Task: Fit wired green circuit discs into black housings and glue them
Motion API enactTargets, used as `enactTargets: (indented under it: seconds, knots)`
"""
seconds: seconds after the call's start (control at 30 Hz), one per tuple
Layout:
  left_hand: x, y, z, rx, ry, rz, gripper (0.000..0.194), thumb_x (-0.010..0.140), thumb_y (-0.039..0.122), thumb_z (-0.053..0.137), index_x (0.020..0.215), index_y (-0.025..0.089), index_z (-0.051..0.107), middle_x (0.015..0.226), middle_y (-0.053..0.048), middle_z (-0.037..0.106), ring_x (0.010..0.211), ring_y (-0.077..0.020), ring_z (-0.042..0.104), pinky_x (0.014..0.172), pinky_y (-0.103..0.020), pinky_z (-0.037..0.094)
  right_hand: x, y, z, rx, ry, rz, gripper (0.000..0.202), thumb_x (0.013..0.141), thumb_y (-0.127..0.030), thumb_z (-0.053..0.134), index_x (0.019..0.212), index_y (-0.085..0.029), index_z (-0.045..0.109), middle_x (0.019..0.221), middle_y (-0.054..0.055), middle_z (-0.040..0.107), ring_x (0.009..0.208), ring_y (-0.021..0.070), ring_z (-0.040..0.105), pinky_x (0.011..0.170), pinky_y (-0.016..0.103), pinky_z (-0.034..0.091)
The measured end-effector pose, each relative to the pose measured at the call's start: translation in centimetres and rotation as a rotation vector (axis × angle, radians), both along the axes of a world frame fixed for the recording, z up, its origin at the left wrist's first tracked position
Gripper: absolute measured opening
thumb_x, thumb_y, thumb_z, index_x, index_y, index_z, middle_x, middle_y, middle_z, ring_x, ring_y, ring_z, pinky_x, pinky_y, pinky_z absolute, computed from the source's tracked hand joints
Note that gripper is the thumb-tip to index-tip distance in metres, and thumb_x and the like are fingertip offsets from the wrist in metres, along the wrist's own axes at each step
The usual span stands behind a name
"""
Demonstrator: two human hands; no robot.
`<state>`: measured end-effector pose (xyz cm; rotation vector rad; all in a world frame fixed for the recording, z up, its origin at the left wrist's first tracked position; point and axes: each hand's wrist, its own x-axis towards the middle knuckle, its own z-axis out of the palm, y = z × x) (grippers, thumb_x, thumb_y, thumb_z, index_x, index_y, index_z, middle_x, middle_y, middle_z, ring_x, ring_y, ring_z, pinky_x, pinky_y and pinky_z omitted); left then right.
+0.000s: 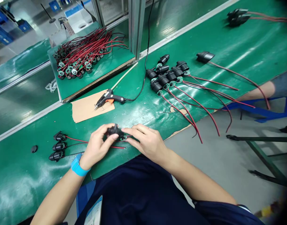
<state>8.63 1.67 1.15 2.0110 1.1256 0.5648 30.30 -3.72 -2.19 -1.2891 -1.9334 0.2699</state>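
Hands (146, 140) pinching black housing (114, 129), green board (123, 138) at its end; red-wired parts (83, 62) heaped on platform (70, 88).

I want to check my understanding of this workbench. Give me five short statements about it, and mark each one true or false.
1. The left hand and right hand meet at one black part. True.
2. The right wrist wears something blue. False: the blue wristband is on the left wrist.
3. The glue gun lies over a tan sheet. True.
4. The far pile is all yellow cables. False: the heaped wires are red and dark.
5. A row of three black housings lies left of the left hand. True.
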Motion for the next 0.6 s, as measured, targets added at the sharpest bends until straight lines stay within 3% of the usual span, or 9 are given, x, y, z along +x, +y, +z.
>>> enactTargets:
  seconds: [0.1, 0.23, 0.43, 0.6]
  knots:
    - [0.2, -0.5, 1.0, -0.321, -0.236, 0.113, 0.034, 0.095, 0.040, 0.064, 0.122, 0.019, 0.068, 0.108, -0.009, 0.072, 0.087, -0.0190, 0.066, 0.080, -0.028, 0.053, 0.0, -0.1, 0.3, 0.162, 0.110, -0.006, 0.019, 0.097, -0.021, 0.062, 0.108, -0.021, 0.077, 0.080, 0.002, 0.067, 0.070, 0.0109, 0.066, 0.066, 0.021, 0.053]
    - [0.8, -1.1, 1.1, -0.666, -0.519, 0.180, 0.042, 0.090, 0.049, 0.070, 0.115, 0.015, 0.072, 0.083, -0.004, 0.068, 0.066, -0.0120, 0.061, 0.064, -0.022, 0.050, 0.0, -0.3, 0.9, 0.211, 0.274, -0.020, 0.021, 0.094, -0.014, 0.062, 0.100, -0.024, 0.080, 0.066, -0.003, 0.054, 0.058, 0.0081, 0.055, 0.058, 0.019, 0.048]
    - [1.6, -2.2, 1.2, -0.952, -0.702, 0.250, 0.039, 0.090, 0.048, 0.071, 0.108, 0.014, 0.074, 0.076, -0.003, 0.067, 0.059, -0.0086, 0.059, 0.058, -0.019, 0.049, -0.2, -0.5, 1.6, 0.086, 0.447, -0.023, 0.018, 0.087, -0.014, 0.073, 0.100, -0.021, 0.082, 0.059, -0.005, 0.049, 0.052, 0.0085, 0.047, 0.050, 0.022, 0.041]
    - [2.0, -2.8, 1.6, -1.112, -0.763, 0.300, 0.037, 0.084, 0.048, 0.078, 0.090, 0.011, 0.076, 0.073, -0.004, 0.070, 0.054, -0.0079, 0.060, 0.056, -0.018, 0.052, -0.4, -0.4, 1.7, 0.037, 0.594, 0.025, 0.012, 0.087, -0.022, 0.077, 0.097, -0.026, 0.081, 0.067, -0.003, 0.058, 0.059, 0.0086, 0.054, 0.054, 0.021, 0.046]
